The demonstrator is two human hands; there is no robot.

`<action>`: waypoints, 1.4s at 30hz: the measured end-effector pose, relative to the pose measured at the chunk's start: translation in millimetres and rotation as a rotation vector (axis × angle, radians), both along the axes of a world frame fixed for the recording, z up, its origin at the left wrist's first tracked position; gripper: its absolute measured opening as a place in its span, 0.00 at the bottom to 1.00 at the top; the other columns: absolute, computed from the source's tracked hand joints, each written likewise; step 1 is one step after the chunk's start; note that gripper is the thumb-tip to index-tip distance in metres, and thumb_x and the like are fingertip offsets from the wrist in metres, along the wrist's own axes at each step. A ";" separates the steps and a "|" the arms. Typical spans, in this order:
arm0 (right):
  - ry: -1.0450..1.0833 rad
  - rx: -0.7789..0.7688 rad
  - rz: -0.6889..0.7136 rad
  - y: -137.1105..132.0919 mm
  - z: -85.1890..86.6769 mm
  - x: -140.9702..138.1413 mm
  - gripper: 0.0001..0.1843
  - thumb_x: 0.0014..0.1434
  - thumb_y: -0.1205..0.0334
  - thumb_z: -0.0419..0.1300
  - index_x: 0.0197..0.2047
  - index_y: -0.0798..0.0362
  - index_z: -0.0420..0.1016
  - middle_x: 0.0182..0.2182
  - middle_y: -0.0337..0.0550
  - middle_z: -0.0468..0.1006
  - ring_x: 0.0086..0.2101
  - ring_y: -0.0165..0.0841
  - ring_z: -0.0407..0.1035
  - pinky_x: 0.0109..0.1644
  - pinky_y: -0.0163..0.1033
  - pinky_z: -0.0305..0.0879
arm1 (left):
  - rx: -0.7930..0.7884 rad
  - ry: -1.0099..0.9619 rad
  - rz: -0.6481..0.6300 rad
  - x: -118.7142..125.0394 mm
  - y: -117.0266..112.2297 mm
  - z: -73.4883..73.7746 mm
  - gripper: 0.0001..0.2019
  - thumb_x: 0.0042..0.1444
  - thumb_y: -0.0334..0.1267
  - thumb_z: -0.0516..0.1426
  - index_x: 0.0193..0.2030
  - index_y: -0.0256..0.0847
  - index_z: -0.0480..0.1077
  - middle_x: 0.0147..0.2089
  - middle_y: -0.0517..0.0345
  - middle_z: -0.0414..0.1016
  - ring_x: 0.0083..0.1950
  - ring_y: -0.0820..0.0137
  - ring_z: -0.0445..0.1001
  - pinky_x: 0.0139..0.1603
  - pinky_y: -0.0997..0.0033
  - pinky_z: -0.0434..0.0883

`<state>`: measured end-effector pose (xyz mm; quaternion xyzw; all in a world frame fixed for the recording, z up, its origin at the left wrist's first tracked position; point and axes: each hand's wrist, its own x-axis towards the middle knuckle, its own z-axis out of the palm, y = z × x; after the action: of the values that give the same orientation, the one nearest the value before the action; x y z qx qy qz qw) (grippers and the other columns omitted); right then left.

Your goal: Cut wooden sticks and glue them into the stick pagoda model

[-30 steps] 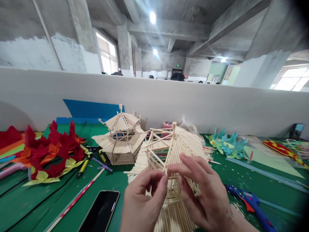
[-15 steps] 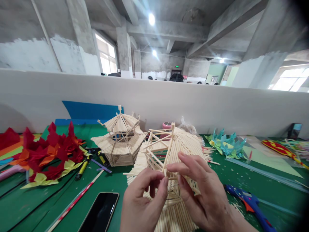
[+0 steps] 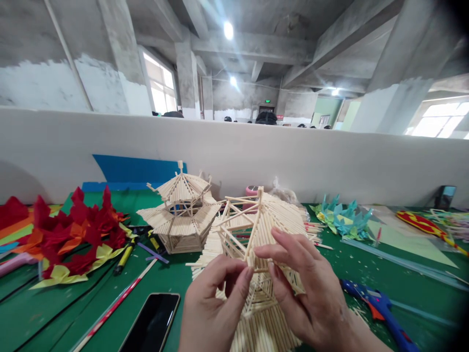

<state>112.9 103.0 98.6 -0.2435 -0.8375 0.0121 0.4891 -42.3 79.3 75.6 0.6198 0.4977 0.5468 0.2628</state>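
Note:
A half-built pavilion roof of thin wooden sticks (image 3: 256, 230) stands in front of me on the green table (image 3: 54, 313). My left hand (image 3: 212, 308) pinches a short stick at the lower end of one roof rib, thumb and forefinger closed. My right hand (image 3: 308, 293) meets it from the right, its fingertips pressed on the same small stick. A finished stick pavilion (image 3: 181, 208) stands just behind and to the left.
A black phone (image 3: 152, 325) lies left of my left hand, beside a long red-striped stick (image 3: 117, 303). Red, orange and yellow paper flowers (image 3: 73, 234) fill the left. A blue glue gun (image 3: 377, 305) lies at the right, teal paper flowers (image 3: 342, 217) behind it. A white partition (image 3: 330, 161) backs the table.
Both hands stay pinched on the same small stick at the roof frame. The view has drifted slightly, nothing else has shifted.

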 end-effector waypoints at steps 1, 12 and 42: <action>-0.001 0.001 -0.001 -0.3 -0.2 0.3 0.33 0.50 0.77 0.51 0.59 0.59 0.48 0.40 0.43 0.74 0.43 0.31 0.62 0.52 0.39 0.55 | 0.003 0.000 0.006 0.0 -0.2 0.1 0.03 0.50 0.36 0.56 0.29 0.41 0.69 0.27 0.60 0.70 0.28 0.71 0.68 0.29 0.72 0.65; -0.091 0.038 0.096 1.0 8.9 -7.6 0.31 0.48 0.78 0.50 0.57 0.60 0.53 0.28 0.40 0.74 0.37 0.33 0.64 0.44 0.40 0.63 | -0.009 0.016 -0.006 -2.0 -1.4 2.6 0.03 0.51 0.36 0.55 0.31 0.43 0.69 0.26 0.61 0.69 0.28 0.71 0.68 0.28 0.72 0.65; -0.114 0.022 0.092 3.1 7.2 -8.2 0.32 0.49 0.77 0.50 0.58 0.58 0.50 0.31 0.41 0.74 0.40 0.33 0.63 0.45 0.42 0.62 | 0.010 0.030 0.016 -4.5 0.8 5.1 0.03 0.50 0.36 0.56 0.27 0.42 0.70 0.24 0.62 0.71 0.26 0.72 0.68 0.26 0.74 0.66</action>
<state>104.8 106.0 105.8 -0.1996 -0.8744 0.0112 0.4422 -46.8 80.1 80.7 0.6253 0.5039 0.5420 0.2477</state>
